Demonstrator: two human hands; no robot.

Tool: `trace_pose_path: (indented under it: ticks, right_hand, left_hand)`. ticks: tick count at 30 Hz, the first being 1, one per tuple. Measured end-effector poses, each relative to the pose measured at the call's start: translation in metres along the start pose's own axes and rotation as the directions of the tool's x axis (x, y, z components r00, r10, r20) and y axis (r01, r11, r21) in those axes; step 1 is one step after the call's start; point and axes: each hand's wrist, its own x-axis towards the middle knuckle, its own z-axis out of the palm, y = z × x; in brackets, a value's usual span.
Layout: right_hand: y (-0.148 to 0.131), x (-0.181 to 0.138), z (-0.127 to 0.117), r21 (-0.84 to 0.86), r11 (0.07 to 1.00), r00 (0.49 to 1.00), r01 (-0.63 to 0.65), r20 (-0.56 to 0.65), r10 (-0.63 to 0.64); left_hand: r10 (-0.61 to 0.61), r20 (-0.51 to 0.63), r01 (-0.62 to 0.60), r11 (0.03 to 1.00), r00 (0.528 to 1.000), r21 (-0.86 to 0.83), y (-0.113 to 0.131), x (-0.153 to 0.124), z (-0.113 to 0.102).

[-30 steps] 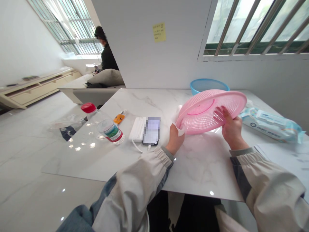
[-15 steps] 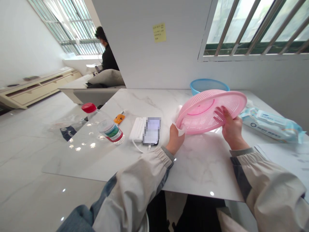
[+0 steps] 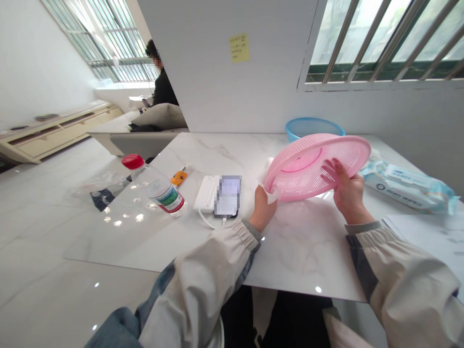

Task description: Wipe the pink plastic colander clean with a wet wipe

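Note:
Tilted above the white marbled table is a pink plastic colander point(image 3: 300, 186), its hollow side turned toward me. My left hand point(image 3: 264, 210) is closed on its left rim with a white wipe point(image 3: 271, 194) between hand and plastic; most of those fingers are hidden behind the rim. At the right, my right hand point(image 3: 346, 191) grips the near right rim, its fingers showing through the mesh from the other side and the thumb toward me. Behind the colander stands a blue basket point(image 3: 313, 126), partly covered by it.
A blue pack of wipes point(image 3: 408, 186) and paper sheets point(image 3: 431, 239) lie at the right. Left are a phone point(image 3: 227, 195) cabled to a white power bank point(image 3: 207, 194), an orange gadget point(image 3: 179, 178) and a red-capped bottle point(image 3: 165, 193). A person point(image 3: 165, 87) sits farther back.

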Motion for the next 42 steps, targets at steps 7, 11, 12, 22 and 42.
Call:
trace_pose_path:
  ticks: [7,11,12,22,42]
  right_hand:
    - [0.0,-0.0006,-0.0004,-0.008,1.0,1.0,0.007,0.012,-0.007]
    - [-0.0009,-0.0012,0.0006,-0.004,1.0,1.0,-0.001,0.0,0.001]
    - [-0.001,-0.0012,0.0008,-0.002,1.0,1.0,-0.003,-0.002,0.003]
    - [0.0022,0.0016,-0.0015,-0.009,1.0,1.0,0.006,0.011,-0.006]
    - [0.0004,0.0004,0.0001,0.004,1.0,1.0,-0.007,-0.006,0.007]
  left_hand:
    - [0.002,0.006,-0.002,1.0,1.0,-0.018,0.0034,-0.0003,-0.0006]
    - [0.004,0.009,-0.004,1.0,1.0,-0.007,0.0029,-0.0003,-0.0005]
    - [0.006,0.007,-0.006,1.0,1.0,-0.007,0.0021,-0.0002,-0.0004]
    - [-0.007,0.004,0.007,1.0,1.0,-0.007,-0.0013,-0.001,-0.0008]
    - [-0.007,0.007,0.007,1.0,1.0,-0.027,-0.0018,-0.0006,0.0002]
